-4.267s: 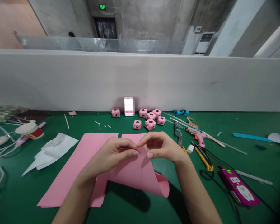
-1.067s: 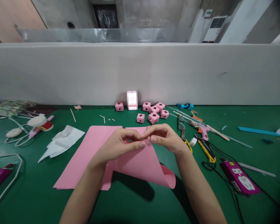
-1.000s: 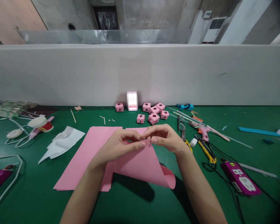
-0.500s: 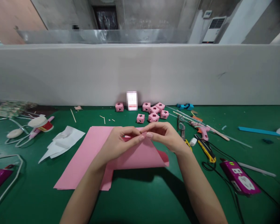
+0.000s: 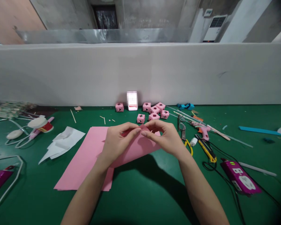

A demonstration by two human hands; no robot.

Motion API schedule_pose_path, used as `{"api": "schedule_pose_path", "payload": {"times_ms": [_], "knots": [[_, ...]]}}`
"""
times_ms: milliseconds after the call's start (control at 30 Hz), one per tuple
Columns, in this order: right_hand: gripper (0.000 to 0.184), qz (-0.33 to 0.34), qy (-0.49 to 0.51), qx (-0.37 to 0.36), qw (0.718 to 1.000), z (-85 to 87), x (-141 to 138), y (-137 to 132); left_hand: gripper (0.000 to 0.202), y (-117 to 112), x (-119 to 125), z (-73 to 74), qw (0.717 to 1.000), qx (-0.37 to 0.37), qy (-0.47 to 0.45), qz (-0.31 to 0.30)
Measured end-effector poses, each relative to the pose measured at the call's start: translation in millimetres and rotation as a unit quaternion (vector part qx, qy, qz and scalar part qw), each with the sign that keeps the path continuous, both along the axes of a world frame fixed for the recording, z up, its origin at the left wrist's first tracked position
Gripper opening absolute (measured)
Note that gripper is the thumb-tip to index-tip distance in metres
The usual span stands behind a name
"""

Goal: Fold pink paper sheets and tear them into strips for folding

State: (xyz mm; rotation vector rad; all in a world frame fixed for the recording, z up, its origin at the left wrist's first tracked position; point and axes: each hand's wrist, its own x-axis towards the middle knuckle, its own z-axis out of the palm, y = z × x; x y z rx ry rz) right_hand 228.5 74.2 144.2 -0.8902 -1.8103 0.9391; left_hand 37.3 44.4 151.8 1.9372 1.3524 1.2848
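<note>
Two bare hands, close together at the centre, each pinch the top of one pink sheet (image 5: 137,150) between thumb and fingertips. The left hand (image 5: 114,140) and right hand (image 5: 169,136) nearly meet at a small folded peak; the smooth, matte paper hangs in a soft slant above a glossy green table (image 5: 131,203). Under the left forearm lies a flat stack of pink paper (image 5: 81,167) — long, straight-edged, its corners slightly uneven. Left of it, a white sheet (image 5: 63,143) is creased and crumpled.

Beyond the hands sit seven boxy pink paper cubes (image 5: 140,118), with dark diamond-shaped openings; their insides are too dark to make out. A lit phone (image 5: 132,101) stands upright among them, before a smooth, pale partition (image 5: 84,73).

At far left, a paper cup (image 5: 46,127) with a red band tilts — its white top hides whatever is inside.
</note>
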Motion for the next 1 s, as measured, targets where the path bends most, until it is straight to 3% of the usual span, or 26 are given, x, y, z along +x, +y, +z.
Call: {"api": "schedule_pose_path", "payload": {"times_ms": [233,467,767,1000], "knots": [[0.016,-0.003,-0.055,-0.009,0.998,0.1,2,0,0.015,6,-8,-4.0,0.998,0.015,-0.044,0.049],[0.015,-0.007,-0.028,-0.009,1.000,0.1,-2,-1,0.012,5,-7,-4.4,0.999,-0.020,-0.012,-0.026],[0.014,-0.007,-0.057,-0.035,0.998,-0.6,3,2,0.012,12,-19,-5.9,0.989,0.024,-0.116,0.084],[0.019,-0.057,0.015,-0.057,0.997,-5.0,4,9,0.018,20,-27,-8.2,0.968,0.043,-0.207,0.135]]}}
